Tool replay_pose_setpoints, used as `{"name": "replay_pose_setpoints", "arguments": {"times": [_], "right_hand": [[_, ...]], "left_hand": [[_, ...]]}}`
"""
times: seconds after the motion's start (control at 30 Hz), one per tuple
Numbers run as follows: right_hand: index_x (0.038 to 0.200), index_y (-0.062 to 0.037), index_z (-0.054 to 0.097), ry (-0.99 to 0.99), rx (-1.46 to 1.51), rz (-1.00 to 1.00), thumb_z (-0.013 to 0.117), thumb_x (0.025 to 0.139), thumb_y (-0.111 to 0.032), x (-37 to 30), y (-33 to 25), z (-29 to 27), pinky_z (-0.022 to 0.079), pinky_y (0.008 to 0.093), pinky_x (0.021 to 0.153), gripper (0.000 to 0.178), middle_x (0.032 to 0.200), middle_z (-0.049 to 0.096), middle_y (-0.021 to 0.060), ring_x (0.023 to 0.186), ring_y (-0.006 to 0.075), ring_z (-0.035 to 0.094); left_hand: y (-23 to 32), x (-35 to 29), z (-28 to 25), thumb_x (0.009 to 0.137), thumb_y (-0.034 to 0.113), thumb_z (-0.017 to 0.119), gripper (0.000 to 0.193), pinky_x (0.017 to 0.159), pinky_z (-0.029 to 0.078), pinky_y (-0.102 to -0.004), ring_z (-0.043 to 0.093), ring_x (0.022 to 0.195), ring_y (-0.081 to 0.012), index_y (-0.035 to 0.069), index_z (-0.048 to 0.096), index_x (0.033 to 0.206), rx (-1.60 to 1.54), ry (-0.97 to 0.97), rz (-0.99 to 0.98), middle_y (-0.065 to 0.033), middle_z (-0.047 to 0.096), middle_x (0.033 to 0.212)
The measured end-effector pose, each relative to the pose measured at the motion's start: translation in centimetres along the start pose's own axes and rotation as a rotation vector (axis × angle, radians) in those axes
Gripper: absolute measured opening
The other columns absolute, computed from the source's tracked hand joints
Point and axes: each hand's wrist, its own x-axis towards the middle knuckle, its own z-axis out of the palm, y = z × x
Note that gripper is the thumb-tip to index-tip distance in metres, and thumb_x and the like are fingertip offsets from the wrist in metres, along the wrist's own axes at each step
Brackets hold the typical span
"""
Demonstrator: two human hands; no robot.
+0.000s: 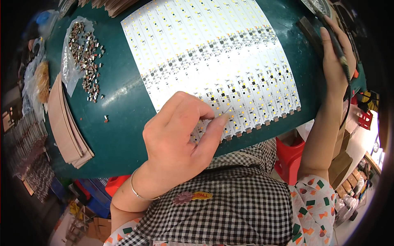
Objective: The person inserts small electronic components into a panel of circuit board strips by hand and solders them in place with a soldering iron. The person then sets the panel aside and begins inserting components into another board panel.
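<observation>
The left hand (176, 139) pinches a thin wire (225, 110) against the near edge of the panel (213, 57) to seat it, while the right hand (336, 57) grips a soldering iron (338, 45) at the bench's (119, 135) far right.

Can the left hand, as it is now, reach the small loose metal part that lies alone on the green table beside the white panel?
Probably yes. The left hand rests on the white panel, and only bare green table separates it from the loose metal part. Its fingertips seem to pinch something thin already.
</observation>
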Motion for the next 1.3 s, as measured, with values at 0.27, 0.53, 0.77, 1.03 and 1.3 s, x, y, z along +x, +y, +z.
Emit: {"name": "replay_pose_setpoints", "arguments": {"times": [0.27, 0.53, 0.77, 1.03, 1.3], "right_hand": [[0.107, 0.0089, 0.067, -0.098, 0.721, 0.484, 0.068, 0.086, -0.005, -4.1, -7.2, -7.4, 0.046, 0.0247, 0.061, 0.025, 0.088, 0.067, 0.0159, 0.066, 0.0155, 0.060], [0.096, 0.0071, 0.067, -0.439, 0.715, 0.403, 0.073, 0.073, -0.005, -7.1, -11.4, -8.1, 0.051, 0.0337, 0.060, 0.027, 0.073, 0.066, 0.0160, 0.061, 0.0232, 0.063], [0.092, 0.0061, 0.067, -0.459, 0.742, 0.271, 0.073, 0.071, -0.005, -6.3, -11.3, -7.6, 0.050, 0.0320, 0.050, 0.025, 0.066, 0.065, 0.0143, 0.051, 0.0243, 0.062], [0.090, 0.0054, 0.067, -0.501, 0.723, 0.185, 0.073, 0.071, -0.005, -5.4, -11.7, -7.6, 0.049, 0.0316, 0.048, 0.023, 0.064, 0.064, 0.0121, 0.049, 0.0239, 0.061], [0.096, 0.0067, 0.066, -0.398, 0.715, 0.263, 0.072, 0.073, -0.007, -6.1, -11.7, -8.4, 0.049, 0.0333, 0.052, 0.027, 0.068, 0.064, 0.0141, 0.054, 0.0242, 0.061]], "left_hand": [[-1.1, -0.5, 0.6, 0.076, -0.007, 0.073, 0.014, 0.061, 0.051, -0.0258, 0.064, 0.073, -0.0157, -0.001, 0.067, 0.087, 0.039, 0.024, 0.047, -0.0110, 0.068, 0.091], [-1.9, 0.5, 1.8, 0.075, -0.006, 0.073, 0.014, 0.067, 0.057, -0.0304, 0.072, 0.081, -0.0241, 0.001, 0.068, 0.085, 0.089, -0.014, 0.172, -0.0144, 0.074, 0.096], [-1.9, 0.9, 2.1, 0.074, -0.006, 0.074, 0.013, 0.065, 0.057, -0.0302, 0.072, 0.079, -0.0242, 0.001, 0.067, 0.083, 0.085, 0.008, 0.177, -0.0121, 0.073, 0.093], [-1.4, 1.3, 2.2, 0.075, -0.007, 0.072, 0.013, 0.061, 0.055, -0.0293, 0.069, 0.072, -0.0226, 0.002, 0.066, 0.082, 0.143, -0.026, 0.124, -0.0096, 0.071, 0.090], [-1.5, 0.9, 1.4, 0.072, -0.008, 0.076, 0.016, 0.057, 0.052, -0.0267, 0.065, 0.066, -0.0179, 0.002, 0.067, 0.082, 0.114, 0.042, 0.193, -0.0092, 0.069, 0.084]]}}
